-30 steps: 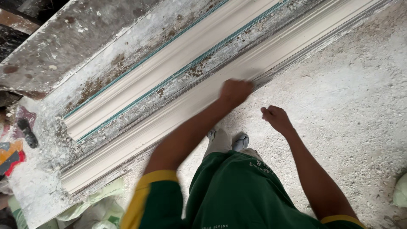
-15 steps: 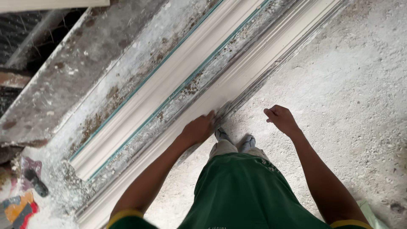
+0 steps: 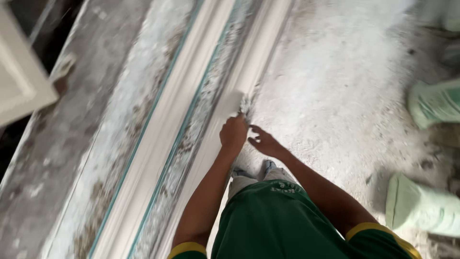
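1. Biggest thing in view: the long workbench (image 3: 57, 158), grey and crusted with dried white plaster, running from bottom left up toward the top centre.
2. Along it lie two long white plaster mouldings. The far moulding (image 3: 158, 144) sits between thin teal strips, with a rough, crumbly band of plaster between it and the next one.
3. The near moulding (image 3: 261, 57) runs along the bench edge closest to the person, and that's where the hands are.
4. To the right, the dusty white floor (image 3: 345, 81), powdered all over.
5. The person's green shorts (image 3: 273, 225) fill the bottom centre, with yellow-trimmed green sleeves at both arms and two feet just below the hands.
6. Two pale green sacks (image 3: 421, 206) lie on the floor at the right edge, one above the other, well apart from the hands.
7. A white panel (image 3: 19, 86) pokes in at the upper left, off the bench.
8. Left hand (image 3: 234, 134): fingers curled together in a fist, pressed down on the near moulding's edge; a smear of wet plaster sits just ahead of it. Whether it grips a tool, I can't tell.
9. Right hand (image 3: 262, 141): just beside the left, fingers spread apart, loose, holding nothing.
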{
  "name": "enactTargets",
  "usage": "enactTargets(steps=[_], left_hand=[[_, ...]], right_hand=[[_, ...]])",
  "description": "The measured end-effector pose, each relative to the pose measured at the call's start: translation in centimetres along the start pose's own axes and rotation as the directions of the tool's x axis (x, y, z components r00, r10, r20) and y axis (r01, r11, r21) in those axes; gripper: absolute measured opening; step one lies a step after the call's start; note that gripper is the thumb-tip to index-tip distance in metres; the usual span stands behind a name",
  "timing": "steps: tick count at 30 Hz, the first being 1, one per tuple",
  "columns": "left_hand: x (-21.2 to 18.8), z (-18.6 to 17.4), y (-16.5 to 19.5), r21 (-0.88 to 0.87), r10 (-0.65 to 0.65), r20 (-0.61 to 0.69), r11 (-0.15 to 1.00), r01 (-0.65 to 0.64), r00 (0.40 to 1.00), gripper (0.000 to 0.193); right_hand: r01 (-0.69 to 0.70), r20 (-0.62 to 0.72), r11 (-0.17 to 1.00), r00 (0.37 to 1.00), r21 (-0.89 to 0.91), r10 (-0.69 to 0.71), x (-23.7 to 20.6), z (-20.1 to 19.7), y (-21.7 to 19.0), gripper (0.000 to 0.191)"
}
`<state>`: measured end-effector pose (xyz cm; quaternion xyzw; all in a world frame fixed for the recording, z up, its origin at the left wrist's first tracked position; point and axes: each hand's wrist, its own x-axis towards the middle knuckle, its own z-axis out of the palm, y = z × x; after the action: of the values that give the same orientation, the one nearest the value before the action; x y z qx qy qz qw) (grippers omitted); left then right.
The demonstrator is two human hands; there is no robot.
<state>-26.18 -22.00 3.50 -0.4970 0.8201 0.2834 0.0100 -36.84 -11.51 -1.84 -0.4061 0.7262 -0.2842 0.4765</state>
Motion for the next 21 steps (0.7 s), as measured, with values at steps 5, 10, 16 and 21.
enactTargets(steps=[5,10,16,21], left_hand=[[3.7,0.3,3.3,-0.006,0.025,-0.027,1.000,-0.025,0.999,0.031],[0.4,0.5,-0.2,0.026,0.102,0.039,0.994,-0.104,0.994,0.031],[-8.6,-1.2,-5.2,-0.020,0.052,0.124,0.999,-0.049,0.991,0.035],[-9.2,-1.6,-4.9,-0.021,0.019,0.118,1.000,-0.017,0.993,0.033]], right_hand=[[0.000,-0.076,0.998,0.997,0.065,0.005,-2.4,-0.6,2.1,0.060],[-0.107,-0.083,0.987,0.990,0.118,0.117,-3.3,-0.5,3.7,0.059],[-0.018,-0.098,0.994,0.995,0.105,0.028,-3.1,0.0,3.7,0.057],[-0.002,-0.091,0.999,0.996,0.040,0.005,-2.7,0.5,3.1,0.056]])
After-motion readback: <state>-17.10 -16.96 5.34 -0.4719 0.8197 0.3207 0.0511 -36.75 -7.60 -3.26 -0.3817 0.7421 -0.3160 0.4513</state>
